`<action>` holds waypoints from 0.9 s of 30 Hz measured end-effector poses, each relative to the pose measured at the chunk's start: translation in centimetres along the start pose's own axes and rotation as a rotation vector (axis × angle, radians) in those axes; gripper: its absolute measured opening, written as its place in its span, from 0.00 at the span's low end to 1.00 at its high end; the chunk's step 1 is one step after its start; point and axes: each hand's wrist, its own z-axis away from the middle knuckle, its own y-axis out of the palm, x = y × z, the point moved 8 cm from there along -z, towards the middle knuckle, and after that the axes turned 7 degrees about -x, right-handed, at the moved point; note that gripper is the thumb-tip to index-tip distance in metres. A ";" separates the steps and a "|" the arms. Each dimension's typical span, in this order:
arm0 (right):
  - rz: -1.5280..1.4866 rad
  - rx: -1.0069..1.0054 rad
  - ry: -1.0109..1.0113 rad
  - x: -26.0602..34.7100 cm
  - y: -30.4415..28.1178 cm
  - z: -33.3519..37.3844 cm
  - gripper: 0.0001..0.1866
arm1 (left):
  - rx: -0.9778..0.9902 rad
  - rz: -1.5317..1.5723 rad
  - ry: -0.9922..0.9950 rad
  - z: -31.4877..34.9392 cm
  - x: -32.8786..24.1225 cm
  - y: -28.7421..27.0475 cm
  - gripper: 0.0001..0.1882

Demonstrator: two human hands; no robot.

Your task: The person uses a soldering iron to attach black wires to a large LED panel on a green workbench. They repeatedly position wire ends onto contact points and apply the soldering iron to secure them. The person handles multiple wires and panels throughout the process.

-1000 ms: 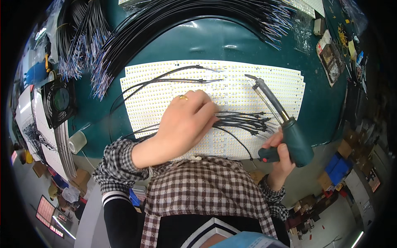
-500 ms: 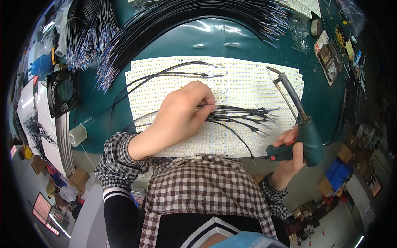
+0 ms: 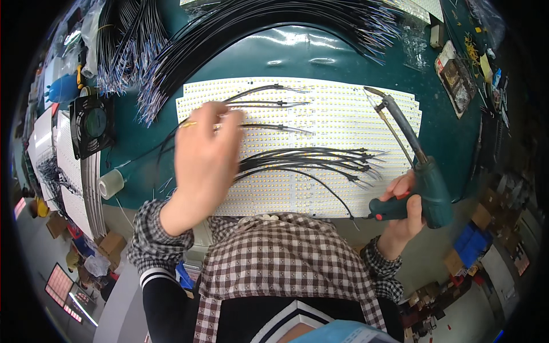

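My left hand (image 3: pixel 206 157) is over the left part of the white LED boards (image 3: pixel 343 117), its fingers blurred and partly hiding the cables. Beside its fingertips a black cable (image 3: pixel 264 126) lies across the boards; whether they grip it is unclear. Two more black cables (image 3: pixel 269 103) rest above that one, their bare wire ends pointing right. Below is a bunch of similar black cables (image 3: pixel 309 155), with one curving down toward the near edge. My right hand (image 3: pixel 405 208) is closed around the handle of a green soldering gun (image 3: pixel 432 194), its tip raised over the boards' right side.
Big bundles of black cables (image 3: pixel 274 14) cover the far side of the green table (image 3: pixel 309 57). At left are a small black fan (image 3: pixel 91 127), a white spool (image 3: pixel 111 184) and stacked boards (image 3: pixel 77 177). A stained sponge-like block (image 3: pixel 456 77) sits at far right.
My left hand has moved left and slightly up, off the bunch. A third cable now lies below the upper two. The soldering gun has barely moved.
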 end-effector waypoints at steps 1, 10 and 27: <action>-0.009 0.002 0.001 -0.2 0.1 0.1 0.25 | -0.067 0.059 0.065 -0.6 -1.5 -0.1 0.12; -0.014 0.038 0.062 -1.1 -0.1 1.1 0.24 | 0.242 0.406 0.200 -2.0 -2.9 5.0 0.09; 0.132 -0.022 0.165 -1.8 0.6 2.5 0.26 | -0.001 0.590 -0.043 -2.9 -1.3 5.8 0.08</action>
